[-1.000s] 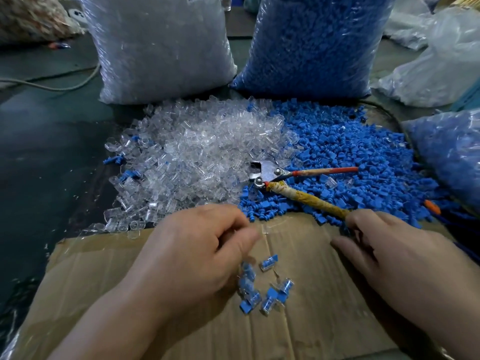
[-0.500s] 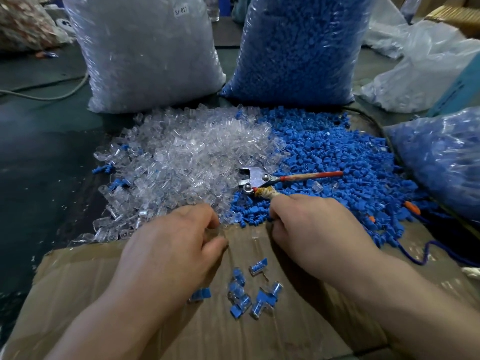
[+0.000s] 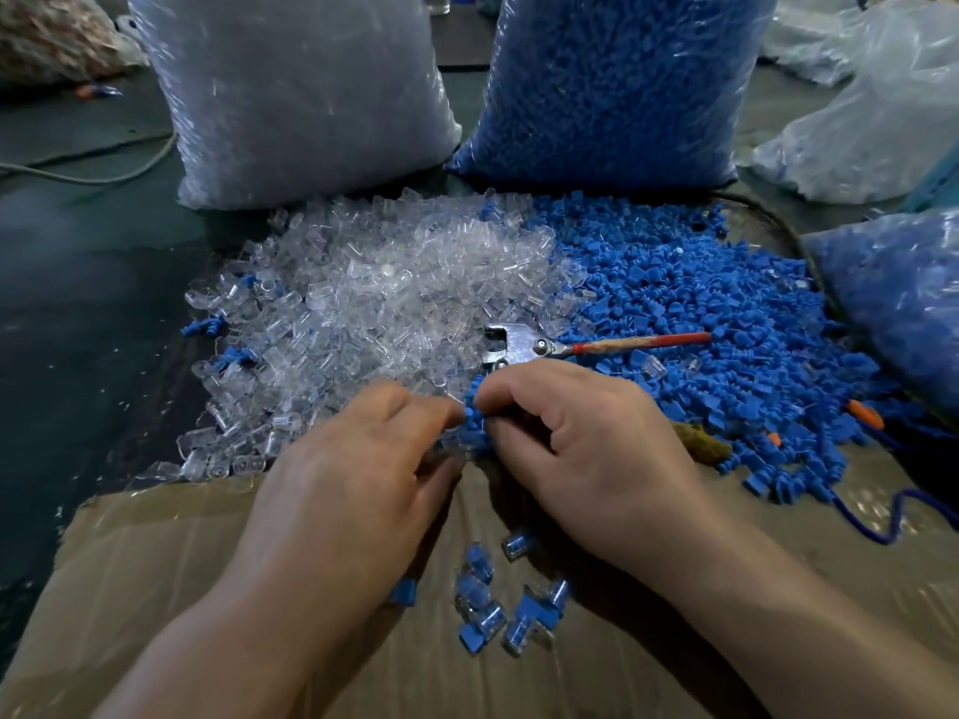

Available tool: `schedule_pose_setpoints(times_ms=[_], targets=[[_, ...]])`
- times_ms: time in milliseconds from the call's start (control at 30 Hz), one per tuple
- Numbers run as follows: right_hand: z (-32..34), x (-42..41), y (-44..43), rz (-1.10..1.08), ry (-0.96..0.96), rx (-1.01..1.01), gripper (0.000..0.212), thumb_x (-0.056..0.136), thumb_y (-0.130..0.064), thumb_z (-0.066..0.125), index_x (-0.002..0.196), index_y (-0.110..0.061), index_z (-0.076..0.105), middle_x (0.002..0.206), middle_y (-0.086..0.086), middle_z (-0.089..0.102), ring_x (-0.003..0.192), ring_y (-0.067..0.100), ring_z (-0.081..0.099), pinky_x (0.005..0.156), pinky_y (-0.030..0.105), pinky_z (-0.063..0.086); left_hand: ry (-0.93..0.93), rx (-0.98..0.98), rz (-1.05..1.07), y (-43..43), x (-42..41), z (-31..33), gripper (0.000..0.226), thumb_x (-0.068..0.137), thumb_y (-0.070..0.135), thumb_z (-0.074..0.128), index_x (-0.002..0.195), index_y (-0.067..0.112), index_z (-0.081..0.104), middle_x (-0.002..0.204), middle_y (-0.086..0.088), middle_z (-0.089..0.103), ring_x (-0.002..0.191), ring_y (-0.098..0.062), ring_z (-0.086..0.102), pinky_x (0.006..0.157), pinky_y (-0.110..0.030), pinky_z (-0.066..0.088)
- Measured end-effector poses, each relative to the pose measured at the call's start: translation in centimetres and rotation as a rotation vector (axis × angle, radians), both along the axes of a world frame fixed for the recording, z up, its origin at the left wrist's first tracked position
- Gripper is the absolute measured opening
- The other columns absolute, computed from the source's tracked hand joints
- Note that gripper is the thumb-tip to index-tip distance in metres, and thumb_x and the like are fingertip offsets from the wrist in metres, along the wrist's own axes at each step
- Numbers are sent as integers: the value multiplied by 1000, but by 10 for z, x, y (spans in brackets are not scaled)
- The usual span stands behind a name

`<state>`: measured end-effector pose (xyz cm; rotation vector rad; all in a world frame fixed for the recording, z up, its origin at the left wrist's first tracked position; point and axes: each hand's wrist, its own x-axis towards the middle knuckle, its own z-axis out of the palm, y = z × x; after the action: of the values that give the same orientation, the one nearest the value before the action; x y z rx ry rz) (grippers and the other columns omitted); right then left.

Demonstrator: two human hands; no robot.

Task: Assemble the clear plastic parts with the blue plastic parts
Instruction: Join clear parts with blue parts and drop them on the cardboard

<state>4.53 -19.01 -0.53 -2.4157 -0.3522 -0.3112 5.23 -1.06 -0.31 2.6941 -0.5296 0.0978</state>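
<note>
A: Change first. The right hand [image 3: 581, 438] was out by the tool's wrapped handle a second ago. Now it has come in to meet the left hand [image 3: 353, 459].
B: Agreed. We see the right thumb and forefinger pinching a small blue plastic part [image 3: 473, 415]. It sits at the near seam where the heap of clear plastic shells [image 3: 389, 293] meets the heap of loose blue plastic plugs [image 3: 700, 313].
A: Left hand?
B: Fingers curled, tips against that same part. Whether it grips that or a clear shell underneath, we cannot tell.
A: So we judge a fresh pairing is under way. The cluster of finished blue-and-clear pieces [image 3: 498, 609] on the brown cardboard sheet [image 3: 207, 589] looks unchanged.
B: The metal pliers with a red handle [image 3: 519, 347] lie just beyond the knuckles.
A: Writing?
B: We read none, neither on the clear-filled plastic sack [image 3: 301, 96] nor on the blue-filled plastic sack [image 3: 622, 85].
</note>
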Motion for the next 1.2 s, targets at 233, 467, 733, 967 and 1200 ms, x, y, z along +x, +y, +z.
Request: schedule_pose_setpoints(times_ms=[233, 467, 733, 967, 1200], targets=[[-5, 2, 3, -78, 11, 144, 9, 87, -19, 67, 89, -27, 65, 86, -14, 65, 84, 1, 59, 74, 21, 44, -53, -37, 11, 0, 2, -1, 20, 83, 43, 59, 98, 33, 66, 89, 17, 60, 71, -11, 62, 61, -37, 56], [-3, 1, 8, -70, 60, 180, 11, 88, -17, 67, 89, -28, 66, 85, -16, 64, 83, 0, 59, 73, 18, 44, 5, -49, -32, 3, 0, -1, 29, 81, 51, 54, 109, 42, 58, 95, 24, 55, 82, -3, 58, 71, -31, 54], [-4, -1, 7, -117, 83, 322, 14, 87, -18, 70, 91, -32, 68, 87, -20, 66, 83, -1, 63, 74, 13, 48, 4, -93, -30, 5, -1, -2, 26, 80, 52, 57, 105, 44, 54, 92, 23, 55, 78, -1, 58, 65, -30, 53], [2, -7, 4, -40, 133, 416, 18, 84, -23, 62, 96, -35, 65, 85, -14, 69, 82, 7, 69, 72, 31, 58, -5, -364, 123, 4, -3, -5, 27, 72, 48, 75, 79, 35, 52, 92, 27, 58, 74, 3, 56, 48, -18, 45], [8, -8, 2, 56, 15, 340, 17, 83, -6, 63, 90, -19, 72, 87, -12, 66, 85, 10, 67, 75, 31, 55, 363, -929, 189, 11, 2, -4, 29, 62, 48, 77, 76, 25, 68, 56, -3, 64, 42, -11, 56, 40, -19, 44]])
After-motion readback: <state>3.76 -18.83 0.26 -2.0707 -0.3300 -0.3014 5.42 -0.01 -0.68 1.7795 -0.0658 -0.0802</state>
